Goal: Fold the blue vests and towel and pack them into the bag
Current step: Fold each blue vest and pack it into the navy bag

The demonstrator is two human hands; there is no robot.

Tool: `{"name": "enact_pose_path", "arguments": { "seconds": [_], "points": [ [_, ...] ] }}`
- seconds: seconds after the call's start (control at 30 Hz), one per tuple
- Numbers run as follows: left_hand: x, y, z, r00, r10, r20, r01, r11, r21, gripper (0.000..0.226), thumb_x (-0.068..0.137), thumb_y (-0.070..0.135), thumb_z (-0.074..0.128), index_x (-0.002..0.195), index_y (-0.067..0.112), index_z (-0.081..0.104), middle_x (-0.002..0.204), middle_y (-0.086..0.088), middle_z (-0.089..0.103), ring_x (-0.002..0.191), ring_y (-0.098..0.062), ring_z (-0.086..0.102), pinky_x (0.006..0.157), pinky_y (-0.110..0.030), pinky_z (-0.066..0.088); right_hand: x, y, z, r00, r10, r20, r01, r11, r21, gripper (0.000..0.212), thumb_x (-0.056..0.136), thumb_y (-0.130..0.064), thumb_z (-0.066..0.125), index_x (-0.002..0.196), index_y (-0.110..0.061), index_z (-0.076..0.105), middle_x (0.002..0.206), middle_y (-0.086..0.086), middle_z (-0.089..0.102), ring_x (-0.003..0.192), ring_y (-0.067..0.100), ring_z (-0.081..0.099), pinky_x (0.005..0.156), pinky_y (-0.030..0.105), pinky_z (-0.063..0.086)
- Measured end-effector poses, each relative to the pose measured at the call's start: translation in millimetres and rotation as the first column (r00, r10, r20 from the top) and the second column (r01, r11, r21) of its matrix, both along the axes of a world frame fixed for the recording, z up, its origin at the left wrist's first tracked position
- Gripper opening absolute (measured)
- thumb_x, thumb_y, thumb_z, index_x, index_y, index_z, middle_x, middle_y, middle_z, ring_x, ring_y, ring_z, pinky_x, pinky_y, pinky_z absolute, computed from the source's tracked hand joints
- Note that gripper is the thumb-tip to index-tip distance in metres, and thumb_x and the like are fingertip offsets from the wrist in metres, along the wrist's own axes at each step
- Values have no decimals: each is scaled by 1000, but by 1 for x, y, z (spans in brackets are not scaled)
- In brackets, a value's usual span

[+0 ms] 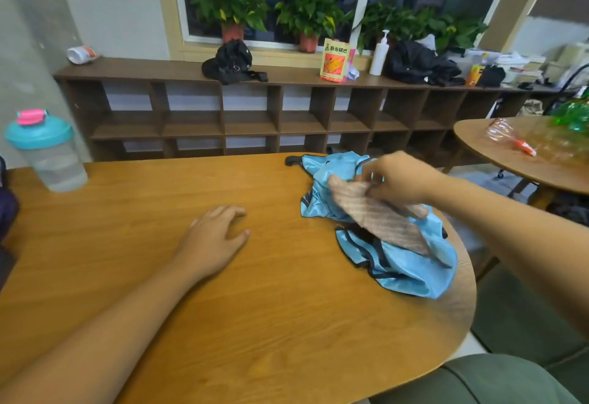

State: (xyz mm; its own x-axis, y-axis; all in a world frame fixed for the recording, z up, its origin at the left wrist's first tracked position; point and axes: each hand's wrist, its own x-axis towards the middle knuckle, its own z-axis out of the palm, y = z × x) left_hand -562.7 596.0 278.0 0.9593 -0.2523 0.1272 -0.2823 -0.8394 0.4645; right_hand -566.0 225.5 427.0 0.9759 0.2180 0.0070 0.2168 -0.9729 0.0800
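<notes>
A crumpled heap of shiny blue vests (395,263) with black trim lies at the right end of the wooden table (223,292). On top of it lies a beige-brown striped towel (379,215), slanting down to the right. My right hand (401,177) pinches the towel's upper edge above the heap. Flat on the table to the left of the heap rests my left hand (216,235), fingers relaxed and holding nothing. A dark purple object, possibly the bag (6,209), shows only partly at the left edge.
A clear shaker bottle (47,152) with a teal lid stands at the table's far left. A second round table (526,152) with plastic bottles is at the right. Behind runs a brown cubby shelf (255,117) with black bags, a snack pouch and plants.
</notes>
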Motion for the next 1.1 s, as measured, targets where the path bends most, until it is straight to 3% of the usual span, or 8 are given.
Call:
{"name": "enact_pose_path", "arguments": {
  "seconds": [0.2, 0.33, 0.47, 0.63, 0.8, 0.87, 0.97, 1.1],
  "points": [
    [3, -6, 7, 1000, 13, -27, -14, 999, -50, 36, 100, 51, 64, 134, 42, 55, 140, 17, 53, 135, -13, 48, 110, -42, 44, 39, -17, 45, 959, -67, 274, 28, 989, 144, 15, 88, -19, 78, 102, -15, 75, 92, -1, 67, 90, 26, 64, 76, 33, 45],
    [2, -18, 10, 997, -37, -62, 30, 994, -109, 31, 99, 45, 67, 129, 40, 60, 132, 18, 53, 129, -9, 49, 106, -35, 46, 61, -19, 59, 939, -172, 296, 71, 944, 322, 18, 90, -23, 73, 106, -16, 78, 96, 0, 70, 91, 21, 61, 80, 29, 44],
    [2, -21, 7, 996, -75, -44, 69, 990, -124, 26, 98, 45, 70, 122, 43, 63, 130, 19, 54, 125, -8, 51, 107, -37, 46, 81, -17, 67, 930, -267, 253, 124, 875, 469, 17, 92, -24, 70, 101, -14, 81, 92, 10, 76, 85, 27, 68, 79, 38, 57],
    [2, -19, 2, 998, -64, -21, 60, 989, -133, 23, 98, 43, 70, 120, 41, 64, 129, 20, 54, 127, -8, 51, 111, -41, 46, 93, -15, 42, 909, -280, 310, 168, 924, 342, 27, 92, -14, 62, 114, -15, 78, 113, 14, 75, 106, 37, 68, 88, 37, 55],
    [-1, -20, 0, 998, -54, -8, 53, 992, -118, 25, 99, 42, 68, 123, 40, 65, 135, 18, 53, 132, -9, 47, 114, -44, 42, 83, -15, -13, 979, -150, -140, 158, 986, 46, 33, 98, -16, 59, 127, -20, 72, 123, 7, 72, 101, 26, 61, 85, 33, 46],
    [-2, -20, -1, 999, -54, -3, 53, 992, -114, 24, 99, 43, 67, 123, 41, 64, 135, 19, 53, 132, -9, 47, 114, -44, 42, 78, -21, -18, 973, -140, -184, 161, 981, 105, 37, 101, -23, 58, 137, -20, 68, 131, 5, 70, 111, 28, 63, 91, 35, 48],
    [-1, -20, -1, 998, -58, -13, 56, 992, -116, 23, 99, 44, 67, 122, 41, 64, 135, 19, 52, 132, -9, 48, 113, -44, 43, 66, -30, -11, 986, -156, -64, 167, 961, 222, 50, 98, -38, 70, 143, -21, 58, 137, 5, 66, 117, 29, 63, 95, 37, 50],
    [-1, -23, 4, 998, -52, -36, 48, 994, -99, 24, 99, 45, 67, 122, 43, 62, 136, 18, 52, 133, -11, 47, 112, -44, 44, 32, -28, -2, 979, -201, -39, 205, 967, 151, 66, 87, -76, 66, 113, -16, 60, 108, 5, 68, 94, 24, 64, 78, 40, 54]
  ]
}}
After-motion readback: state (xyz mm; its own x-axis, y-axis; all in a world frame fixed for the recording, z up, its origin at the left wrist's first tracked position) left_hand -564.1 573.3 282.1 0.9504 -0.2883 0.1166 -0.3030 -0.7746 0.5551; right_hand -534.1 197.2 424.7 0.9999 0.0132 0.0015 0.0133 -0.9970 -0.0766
